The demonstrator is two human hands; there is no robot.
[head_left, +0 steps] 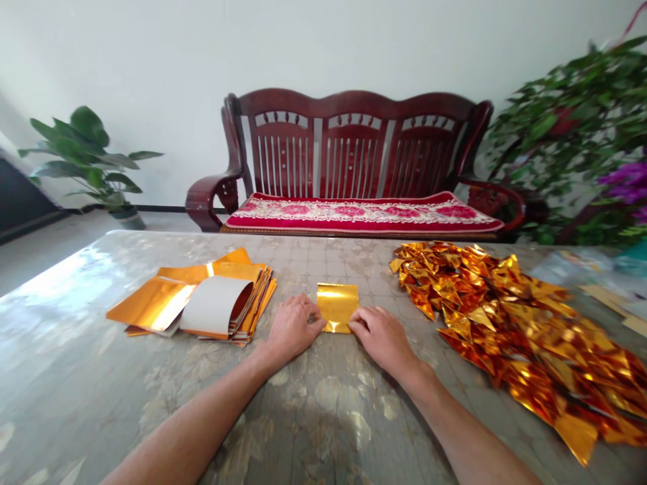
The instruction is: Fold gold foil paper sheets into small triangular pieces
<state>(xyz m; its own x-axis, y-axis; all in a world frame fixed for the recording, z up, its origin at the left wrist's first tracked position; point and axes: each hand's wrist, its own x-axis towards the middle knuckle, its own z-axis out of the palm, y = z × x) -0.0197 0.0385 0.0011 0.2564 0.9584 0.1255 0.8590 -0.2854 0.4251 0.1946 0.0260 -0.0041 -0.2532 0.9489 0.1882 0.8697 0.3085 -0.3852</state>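
Note:
A small sheet of shiny gold foil paper [337,303] lies on the table in front of me, its near edge turned up or folded. My left hand [296,323] pinches its near left corner between thumb and fingers. At the near right corner, my right hand [381,335] pinches the same sheet. To the left lies a stack of gold foil paper [151,296], with one sheet curled over to show its pale back [207,303]. On the right spreads a large heap of folded gold foil pieces [510,316].
A patterned cover lies over the table [283,417]. Clear plastic bags [573,266] and tan card strips [614,303] sit at the far right. Beyond the table stand a dark red wooden bench [354,155] with a red floral cushion [364,212], and potted plants [96,162] on either side.

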